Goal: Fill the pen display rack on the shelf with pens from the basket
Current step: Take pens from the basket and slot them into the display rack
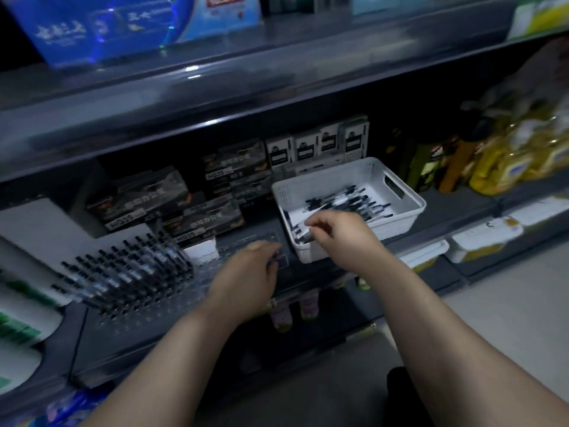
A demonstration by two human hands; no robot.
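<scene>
A clear pen display rack with many holes lies on the dark shelf. Its left half holds several black-capped pens; its right half shows bare holes. A white plastic basket sits to the right, with several black pens lying in it. My left hand rests on the rack's right end, fingers curled over its far edge. Over the near part of the basket, my right hand pinches a pen between thumb and fingers.
Dark pen boxes are stacked behind the rack, and white-and-black packs stand behind the basket. Yellow bottles fill the shelf's right side. An upper shelf edge overhangs. White packages sit at the left.
</scene>
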